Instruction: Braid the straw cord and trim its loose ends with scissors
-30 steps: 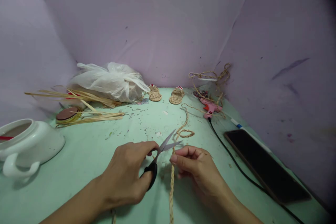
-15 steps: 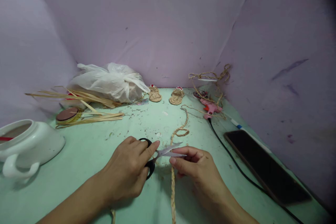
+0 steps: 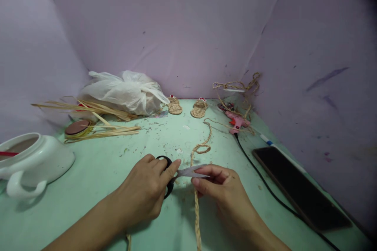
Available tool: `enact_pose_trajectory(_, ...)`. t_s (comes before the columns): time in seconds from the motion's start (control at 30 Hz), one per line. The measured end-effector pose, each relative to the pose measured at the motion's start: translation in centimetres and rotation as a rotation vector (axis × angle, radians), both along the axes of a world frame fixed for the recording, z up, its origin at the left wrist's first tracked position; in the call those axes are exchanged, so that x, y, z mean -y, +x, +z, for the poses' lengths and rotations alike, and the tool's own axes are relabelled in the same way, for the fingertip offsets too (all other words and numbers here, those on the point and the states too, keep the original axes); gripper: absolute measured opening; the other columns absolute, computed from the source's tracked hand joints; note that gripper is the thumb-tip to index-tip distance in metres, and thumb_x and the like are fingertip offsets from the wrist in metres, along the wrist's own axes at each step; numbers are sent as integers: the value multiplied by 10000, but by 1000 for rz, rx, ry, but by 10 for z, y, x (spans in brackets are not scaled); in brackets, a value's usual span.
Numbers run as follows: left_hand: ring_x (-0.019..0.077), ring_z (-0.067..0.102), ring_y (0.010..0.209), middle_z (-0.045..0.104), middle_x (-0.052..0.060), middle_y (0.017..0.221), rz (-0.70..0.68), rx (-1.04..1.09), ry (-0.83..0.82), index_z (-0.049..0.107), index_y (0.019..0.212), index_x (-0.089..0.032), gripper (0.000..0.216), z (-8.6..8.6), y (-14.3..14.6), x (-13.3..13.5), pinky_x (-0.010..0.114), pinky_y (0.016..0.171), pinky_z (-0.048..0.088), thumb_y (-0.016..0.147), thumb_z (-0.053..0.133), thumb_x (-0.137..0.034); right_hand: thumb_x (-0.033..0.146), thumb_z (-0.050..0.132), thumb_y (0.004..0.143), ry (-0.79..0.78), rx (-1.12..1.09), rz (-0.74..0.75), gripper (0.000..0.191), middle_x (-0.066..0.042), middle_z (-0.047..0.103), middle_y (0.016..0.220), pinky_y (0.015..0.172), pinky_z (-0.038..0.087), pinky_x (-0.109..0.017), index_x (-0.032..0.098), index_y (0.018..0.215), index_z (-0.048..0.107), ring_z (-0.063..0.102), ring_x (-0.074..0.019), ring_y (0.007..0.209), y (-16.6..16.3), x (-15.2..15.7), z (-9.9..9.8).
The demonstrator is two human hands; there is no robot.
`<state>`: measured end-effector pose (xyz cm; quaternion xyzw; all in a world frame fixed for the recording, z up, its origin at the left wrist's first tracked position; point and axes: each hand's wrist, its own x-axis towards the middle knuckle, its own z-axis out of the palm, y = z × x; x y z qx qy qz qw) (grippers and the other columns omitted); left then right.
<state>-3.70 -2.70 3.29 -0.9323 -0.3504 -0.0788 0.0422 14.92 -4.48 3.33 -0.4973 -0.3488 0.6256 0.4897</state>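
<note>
Head view: scissors [image 3: 186, 172], braid [image 3: 197, 212] in closed hands [image 3: 144, 186] [image 3: 228, 188]

flat pale-green tabletop [image 3: 97, 168]; speckled lilac back wall [image 3: 182, 27] behind it, pale lilac wall [image 3: 26, 47] l. of it, darker lilac wall [image 3: 330, 43] w/ smudges r. of it.

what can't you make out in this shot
All in the head view:
- braided cord, near end: cut off by the bottom edge
- whether the cord is cut at the scissors: blades and the right hand cover that spot
- scissors' handles: partly behind the left hand
- white pot, far left part: cut off by the left edge
- white plastic bag, contents: hidden by its folds
</note>
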Motion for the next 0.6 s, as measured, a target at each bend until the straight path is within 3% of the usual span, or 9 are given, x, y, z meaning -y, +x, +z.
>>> enact_pose_trajectory(0.23,217,511,740,575,126,916,34,-55,-121,313,1255,-105,616,0,1,1,376,687,413,648,404,-47,186,747,483,3,22,18,136,-7,624,521,479,406,-207,147,597,685,494,-85,469,-1,0,0)
enact_pose_trajectory(0.4,201,523,643,619,70,814,58,-35,-250,335,1253,-162,596,2,2,2,325,601,406,671,397,-53,208,739,511,35,15,18,139,-7,622,527,477,416,-209,142,621,686,500,-86,470,-1,1,-2)
enact_pose_trajectory(0.53,150,549,662,632,0,773,99,267,-489,499,1092,-239,424,12,2,-1,238,614,393,713,395,-79,222,764,484,-54,-71,-9,192,-18,627,551,515,457,-244,131,616,659,544,-112,495,-1,0,-2)
enact_pose_trajectory(0.6,122,541,649,620,-14,740,198,501,-626,556,972,-214,302,18,4,-4,198,586,384,722,417,-117,220,777,465,-101,-118,-15,230,-12,619,558,513,465,-252,132,631,644,542,-113,495,-2,0,-3)
